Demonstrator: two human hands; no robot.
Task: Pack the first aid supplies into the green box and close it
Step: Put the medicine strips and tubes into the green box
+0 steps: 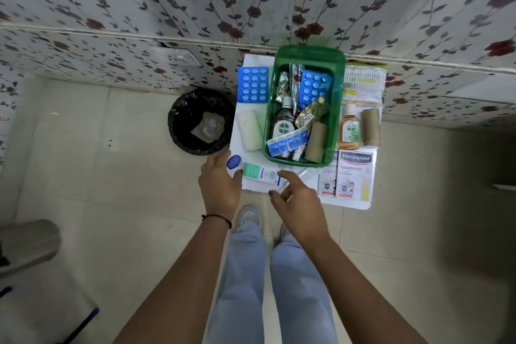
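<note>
The green box [336, 109] stands open on a small white table [360, 205], its lid raised at the back. Inside lie a dark Dettol bottle [283, 123], a blue pill strip [314, 86], a brown bandage roll [315, 141] and foil strips. My left hand [220, 181] rests at the table's front left corner beside a small blue oval container [234, 161]. My right hand [296, 201] hovers with fingers apart over a white and green Otilbex carton [259, 173]. Neither hand grips anything.
Left of the box lie another blue pill strip [252, 85] and a white gauze roll [250, 130]. To its right are a cotton bud pack [363, 84], a small orange Dettol bottle [349, 128], a brown roll [370, 127] and Hansaplast boxes [353, 173]. A black bin [199, 120] stands on the floor.
</note>
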